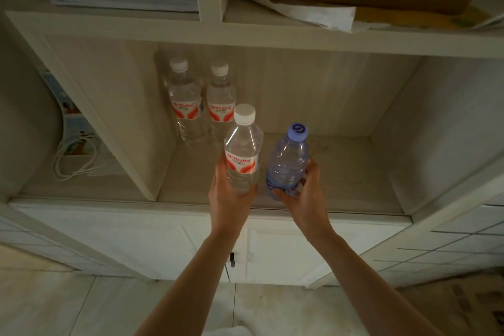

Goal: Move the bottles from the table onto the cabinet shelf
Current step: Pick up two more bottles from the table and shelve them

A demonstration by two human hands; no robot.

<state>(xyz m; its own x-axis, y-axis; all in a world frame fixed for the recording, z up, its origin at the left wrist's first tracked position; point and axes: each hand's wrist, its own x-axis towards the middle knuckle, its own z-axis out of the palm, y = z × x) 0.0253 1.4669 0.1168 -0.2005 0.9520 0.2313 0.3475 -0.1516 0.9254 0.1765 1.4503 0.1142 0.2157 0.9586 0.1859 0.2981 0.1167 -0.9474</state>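
Two bottles held at the cabinet shelf [341,172].
Left hand [230,196] fingers grip the Wahaha bottle [242,153]; right hand [305,194] fingers grip the blue bottle [289,161].

Both forearms reach forward side by side; the left grip [230,194] and the right grip [302,194] each curl closed, thumbs inward.

The left hand [227,194] grips a clear white-capped plastic bottle with a red label [242,153]; the right hand [305,191] grips a blue-tinted plastic bottle with a lilac cap [289,161]. Two matching red-labelled bottles [201,106] stand together at the back of the white cabinet shelf [341,172].
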